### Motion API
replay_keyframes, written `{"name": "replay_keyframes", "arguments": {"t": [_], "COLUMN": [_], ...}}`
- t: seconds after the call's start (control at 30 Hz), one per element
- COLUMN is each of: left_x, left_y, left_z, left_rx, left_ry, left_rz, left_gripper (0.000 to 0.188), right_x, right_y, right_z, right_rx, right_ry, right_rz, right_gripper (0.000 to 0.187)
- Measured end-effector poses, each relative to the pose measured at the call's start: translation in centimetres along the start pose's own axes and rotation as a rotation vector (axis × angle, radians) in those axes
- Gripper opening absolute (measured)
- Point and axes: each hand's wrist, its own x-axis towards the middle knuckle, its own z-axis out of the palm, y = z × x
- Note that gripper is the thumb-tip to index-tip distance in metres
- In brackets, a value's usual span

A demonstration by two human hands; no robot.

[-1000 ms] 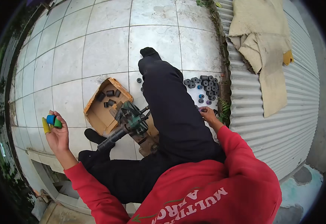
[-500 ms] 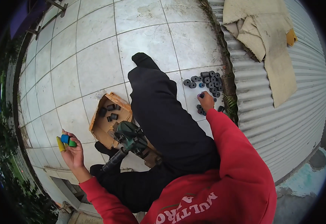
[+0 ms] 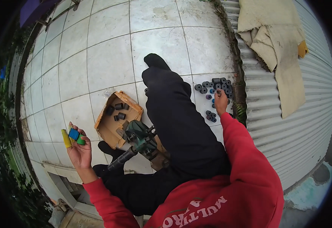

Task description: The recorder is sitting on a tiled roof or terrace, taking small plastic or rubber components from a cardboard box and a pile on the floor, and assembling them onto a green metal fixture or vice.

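My left hand is raised at the left, palm up, fingers curled round a small blue block and a green piece. Yellow tapered sleeves show at its fingers; whether they are worn or held I cannot tell. At the right, my right hand reaches down into a cluster of short black cylinders with holes in their ends. Its fingertips are pinched at a dark cylinder, partly hidden by the fingers. Just left of them sits a cylinder with a purple end.
An open cardboard box with several black cylinders stands left of my legs. A dark green machine with a black handle lies between my legs. Corrugated metal sheet with beige cloth borders the tiled floor on the right.
My right hand has left a purple-ended cylinder on the floor and moved away from me, onto the black cylinders. The left hand keeps the coloured pieces. The whole view has shifted slightly.
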Motion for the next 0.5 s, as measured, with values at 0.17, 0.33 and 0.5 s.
{"name": "replay_keyframes", "arguments": {"t": [0.17,0.33,0.5], "left_x": [-3.4,-3.3,-4.8], "left_y": [0.4,-0.4,-1.6], "left_z": [3.0,2.6,6.7], "left_rx": [0.051,0.15,0.626], "left_ry": [0.015,-0.247,-0.046], "left_rz": [0.015,-0.036,-0.039], "left_gripper": [0.053,0.06,0.075], "right_x": [-6.3,-18.8,-26.4], "right_y": [-24.8,-41.3,-44.4], "right_z": [-5.5,-10.0,-5.5], "right_rx": [0.588,0.733,0.594], "right_ry": [-0.208,-0.574,-0.823], "right_rz": [-0.319,-1.106,-1.244], "right_gripper": [0.026,0.03,0.057]}}
